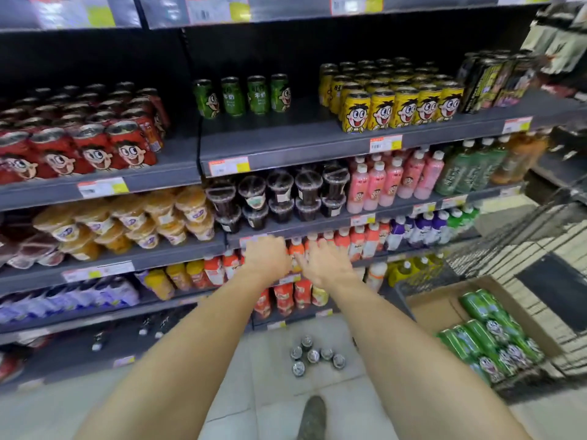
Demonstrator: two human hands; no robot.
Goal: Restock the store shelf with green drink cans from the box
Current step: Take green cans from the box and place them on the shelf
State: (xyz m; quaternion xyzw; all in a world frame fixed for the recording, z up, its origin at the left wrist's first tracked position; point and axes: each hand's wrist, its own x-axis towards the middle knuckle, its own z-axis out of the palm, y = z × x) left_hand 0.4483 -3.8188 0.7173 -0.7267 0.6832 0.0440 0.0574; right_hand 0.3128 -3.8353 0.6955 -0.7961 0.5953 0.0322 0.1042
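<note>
4 green cans (243,96) stand upright in a row at the back of the dark grey shelf (286,138), with bare shelf in front of them. Right of those green cans on the same shelf stands a tight block of yellow cans (401,103); left of them, a block of red cans (79,134). More green cans lie on their sides in the open cardboard box (441,308), which sits low and to the right of the shelf, inside a wire basket (524,249). Below the green cans on the shelf, lower shelves carry dark pudding cups (279,198), pink bottles (397,179) and orange fruit cups (127,220). Both arms reach forward below the green cans: the left hand (266,257) and the right hand (325,265) are side by side, fingers spread and relaxed, holding nothing, in front of the orange bottles (297,249). On the pale tiled floor (317,385) below the hands stand 6 cans (314,355) seen from their silver tops. A shoe (313,414) shows nearer the camera.
</note>
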